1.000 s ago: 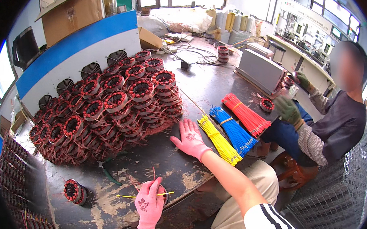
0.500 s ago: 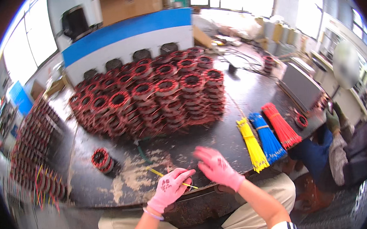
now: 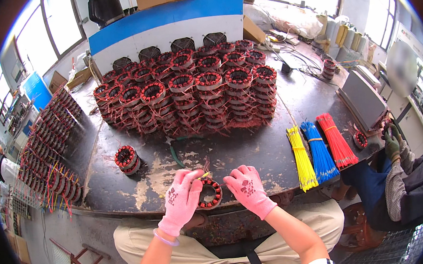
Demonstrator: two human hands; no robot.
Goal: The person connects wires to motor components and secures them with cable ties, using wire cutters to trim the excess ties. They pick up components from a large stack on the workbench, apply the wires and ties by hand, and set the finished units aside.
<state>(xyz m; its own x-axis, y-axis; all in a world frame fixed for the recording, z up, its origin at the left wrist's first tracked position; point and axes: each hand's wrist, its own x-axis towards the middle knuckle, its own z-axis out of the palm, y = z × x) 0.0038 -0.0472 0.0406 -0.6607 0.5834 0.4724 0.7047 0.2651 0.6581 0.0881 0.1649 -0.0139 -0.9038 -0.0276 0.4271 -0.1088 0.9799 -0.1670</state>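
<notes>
A wire-wound stator ring (image 3: 217, 196) with red coils lies at the table's near edge, between my two pink-gloved hands. My left hand (image 3: 182, 200) is closed at its left rim, pinching a yellow lead wire (image 3: 205, 175); only a short bit of the wire shows. Thin reddish leads (image 3: 207, 164) stick up behind the ring. My right hand (image 3: 249, 188) is just right of the ring, fingers bent and drawn together; what they hold, if anything, is too small to make out.
Stacked stators (image 3: 185, 102) fill the table's middle, with more rows (image 3: 50, 143) at the left. A single stator stack (image 3: 127, 160) stands nearer. Yellow (image 3: 302, 160), blue (image 3: 321, 151) and red (image 3: 337, 143) wire bundles lie right. A co-worker's gloved hand (image 3: 392, 144) is far right.
My left hand has shifted slightly left and up, and less of the yellow wire shows. My right hand has gone from spread to bent fingers. The stator between them is now visible. The view has tilted.
</notes>
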